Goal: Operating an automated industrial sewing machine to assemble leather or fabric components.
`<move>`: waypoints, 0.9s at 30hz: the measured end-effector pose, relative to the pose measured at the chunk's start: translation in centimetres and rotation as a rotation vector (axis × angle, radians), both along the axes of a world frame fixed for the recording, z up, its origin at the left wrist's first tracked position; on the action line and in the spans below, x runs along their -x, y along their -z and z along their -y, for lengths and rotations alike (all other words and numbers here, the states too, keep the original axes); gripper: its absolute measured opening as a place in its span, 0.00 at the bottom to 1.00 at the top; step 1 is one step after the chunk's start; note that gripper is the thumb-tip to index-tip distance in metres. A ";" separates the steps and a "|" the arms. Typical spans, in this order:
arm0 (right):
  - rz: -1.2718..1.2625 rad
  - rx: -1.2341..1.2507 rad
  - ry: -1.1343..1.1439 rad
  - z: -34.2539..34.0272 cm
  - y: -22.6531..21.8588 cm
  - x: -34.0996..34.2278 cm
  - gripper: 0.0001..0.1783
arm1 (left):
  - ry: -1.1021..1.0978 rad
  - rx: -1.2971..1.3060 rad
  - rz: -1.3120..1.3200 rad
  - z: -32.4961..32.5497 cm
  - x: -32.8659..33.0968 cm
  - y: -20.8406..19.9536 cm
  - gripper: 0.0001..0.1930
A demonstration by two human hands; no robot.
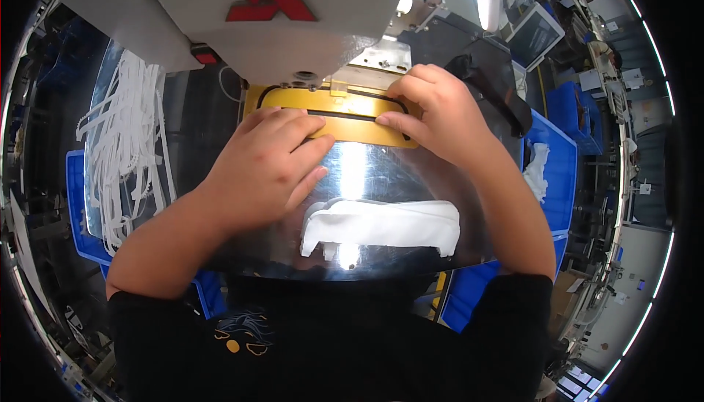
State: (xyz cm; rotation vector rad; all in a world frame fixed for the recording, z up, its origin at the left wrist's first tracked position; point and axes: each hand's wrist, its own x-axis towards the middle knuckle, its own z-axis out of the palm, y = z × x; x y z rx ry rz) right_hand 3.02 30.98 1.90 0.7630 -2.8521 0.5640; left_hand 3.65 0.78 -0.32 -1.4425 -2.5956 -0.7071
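Observation:
A flat gold plate with a black-edged rounded slot lies under the head of a grey-white sewing machine. My left hand rests on its left part, fingers stretched out and lying flat. At the plate's right end my right hand is curled, thumb on the front bar and fingers behind, gripping that end. Whether any cloth lies beneath my fingertips is hidden. Nearer to me on the shiny metal table, a small stack of white fabric pieces lies flat.
A tangled heap of white fabric strips hangs over the table's left side. Blue bins stand at both sides, the right one holding white fabric. A dark machine arm and a tilted screen are at the back right.

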 end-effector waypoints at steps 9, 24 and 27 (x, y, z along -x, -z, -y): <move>-0.275 -0.347 -0.229 -3.7 -0.4 -3.1 0.15 | -0.002 -0.078 -0.022 0.2 -0.2 0.2 0.17; 0.257 0.134 -0.020 -3.3 -1.8 -6.2 0.14 | -0.067 -0.016 -0.015 0.3 0.0 0.3 0.23; 0.229 0.108 -0.030 -3.2 -1.3 -5.7 0.14 | -0.064 -0.011 -0.009 0.3 0.1 0.1 0.22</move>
